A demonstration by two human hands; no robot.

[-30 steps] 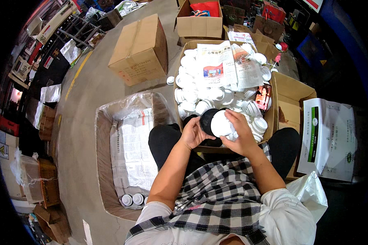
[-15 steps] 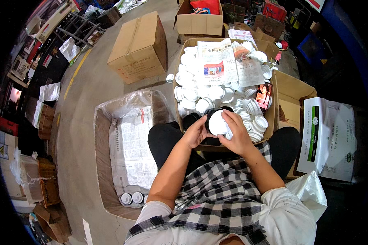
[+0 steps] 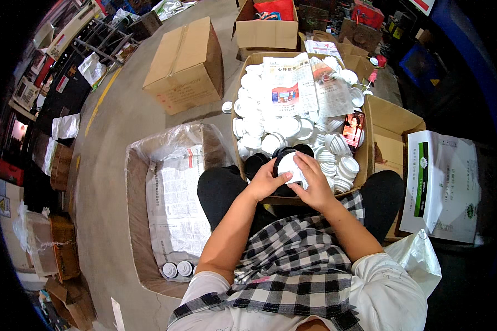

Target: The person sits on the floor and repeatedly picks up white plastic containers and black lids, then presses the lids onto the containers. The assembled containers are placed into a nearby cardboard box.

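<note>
White cap [image 3: 286, 164], gripped between left hand [image 3: 265, 180] and right hand [image 3: 316, 186], seemingly for steadiness, sits above the near edge of the box [image 3: 368, 139].

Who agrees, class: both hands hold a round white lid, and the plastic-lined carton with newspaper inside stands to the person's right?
No: the plastic-lined carton with newspaper inside stands to the person's left, as the head view shows. The left hand and right hand do hold a round white lid.

left hand [image 3: 266, 181] and right hand [image 3: 316, 186] curled close together — forearms [image 3: 227, 231] slanting inward
</note>
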